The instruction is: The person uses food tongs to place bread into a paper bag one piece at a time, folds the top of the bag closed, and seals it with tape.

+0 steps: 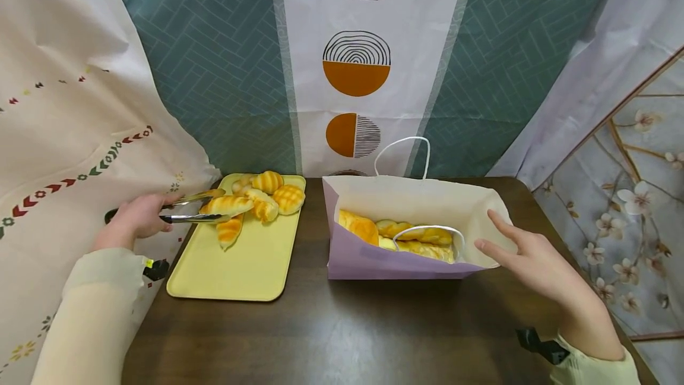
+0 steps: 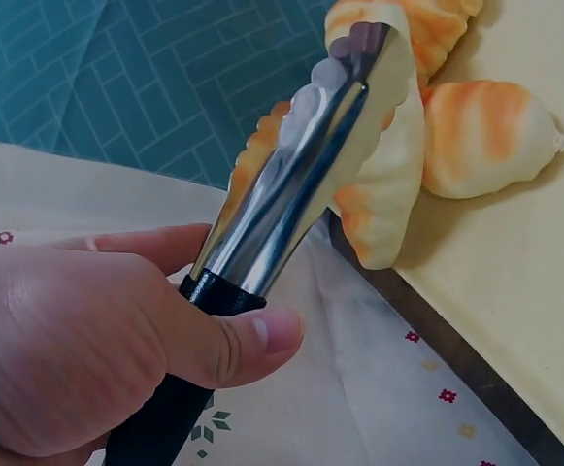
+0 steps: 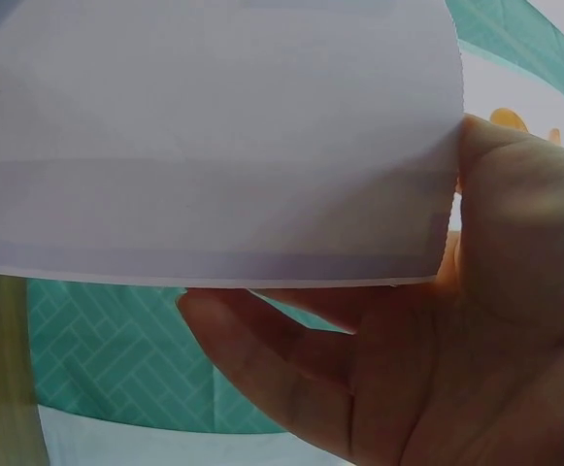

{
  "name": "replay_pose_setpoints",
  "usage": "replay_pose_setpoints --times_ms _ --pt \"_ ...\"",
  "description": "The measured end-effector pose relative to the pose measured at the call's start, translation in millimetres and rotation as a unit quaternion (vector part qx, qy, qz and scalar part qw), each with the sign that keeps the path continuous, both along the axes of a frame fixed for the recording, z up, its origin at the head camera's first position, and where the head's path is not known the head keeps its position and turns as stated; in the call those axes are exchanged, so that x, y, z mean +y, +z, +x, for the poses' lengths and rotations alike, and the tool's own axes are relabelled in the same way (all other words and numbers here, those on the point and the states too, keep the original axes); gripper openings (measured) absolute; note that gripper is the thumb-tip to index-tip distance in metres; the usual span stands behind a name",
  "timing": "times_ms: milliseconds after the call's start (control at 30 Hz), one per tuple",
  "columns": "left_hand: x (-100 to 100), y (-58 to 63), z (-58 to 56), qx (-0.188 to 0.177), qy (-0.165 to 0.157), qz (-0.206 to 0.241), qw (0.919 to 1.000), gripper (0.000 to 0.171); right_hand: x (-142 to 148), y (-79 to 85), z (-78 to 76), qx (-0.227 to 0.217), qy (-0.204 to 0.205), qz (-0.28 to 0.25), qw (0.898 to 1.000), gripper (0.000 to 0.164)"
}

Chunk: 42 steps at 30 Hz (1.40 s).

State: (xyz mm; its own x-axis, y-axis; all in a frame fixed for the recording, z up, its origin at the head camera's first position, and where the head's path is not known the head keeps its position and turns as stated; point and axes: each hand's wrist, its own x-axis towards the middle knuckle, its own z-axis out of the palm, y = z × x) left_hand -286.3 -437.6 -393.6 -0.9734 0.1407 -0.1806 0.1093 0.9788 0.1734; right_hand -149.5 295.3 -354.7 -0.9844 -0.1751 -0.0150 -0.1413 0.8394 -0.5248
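My left hand [image 1: 140, 216] grips metal tongs [image 2: 282, 194] by their black handle. Between the tong heads is a long golden bread roll [image 1: 227, 205], at the left edge of the yellow tray [image 1: 235, 272]. Another striped roll [image 1: 230, 230] lies just below it on the tray. At the right end of a lilac paper bag [image 1: 395, 257], my right hand [image 1: 540, 260] reaches over the rim with thumb and forefinger extended against the white inside. Its other fingers show below the bag's edge in the right wrist view. Several breads [image 1: 359, 227] lie inside the bag.
More rolls [image 1: 289, 199] are heaped at the tray's far end. The bag's two white handles [image 1: 427, 159] stick up, the near one curving over the opening. Tray and bag stand on a dark wooden table [image 1: 320, 325], with patterned cloths behind and beside it.
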Motion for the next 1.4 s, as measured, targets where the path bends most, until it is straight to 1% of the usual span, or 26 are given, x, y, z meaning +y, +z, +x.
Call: replay_pose_setpoints --times_ms 200,300,367,500,600,733,867,1033,1167,1233,1400 --pt "3.7 4.9 -3.9 -0.022 0.005 0.0 0.9997 0.095 -0.1 0.7 0.2 -0.006 0.0 -0.002 1.0 0.078" --pt "6.4 7.4 -6.2 -0.027 0.003 -0.017 0.9995 0.093 -0.2 0.0 0.2 -0.006 -0.001 -0.001 1.0 0.078" --pt "8.0 7.9 -8.1 -0.026 0.003 -0.028 0.9993 0.089 -0.3 -0.6 0.2 -0.005 -0.002 0.0 1.0 0.078" --pt "12.4 6.2 -13.5 -0.002 -0.01 -0.072 0.9974 0.075 -0.4 -1.7 0.3 -0.005 -0.002 0.0 1.0 0.079" --pt "17.7 2.8 -18.7 0.022 -0.025 -0.105 0.9939 0.067 -0.2 -2.1 0.4 -0.003 -0.002 0.002 1.0 0.078" --pt "22.8 -1.4 -24.9 0.04 -0.036 -0.124 0.9908 0.062 -0.3 -2.3 0.1 0.001 -0.004 0.006 1.0 0.078" --pt "21.4 -1.8 -26.6 0.041 -0.035 -0.13 0.9901 0.059 -1.6 -2.2 -1.6 0.004 -0.003 0.01 1.0 0.079" --pt "17.7 3.7 -25.7 0.046 -0.03 -0.124 0.9907 0.061 -2.7 -1.2 -3.7 0.007 0.0 0.012 1.0 0.079" --pt "20.7 6.0 -26.6 0.056 -0.033 -0.127 0.9897 0.063 -3.0 -0.8 -4.3 0.008 0.001 0.015 1.0 0.079" --pt "24.4 4.7 -26.4 0.058 -0.038 -0.134 0.9886 0.061 -3.1 -1.1 -4.4 0.007 0.001 0.016 1.0 0.078" --pt "25.7 -5.2 -25.1 0.054 -0.044 -0.138 0.988 0.056 -5.1 -2.9 -4.4 0.006 0.0 0.011 1.0 0.079"
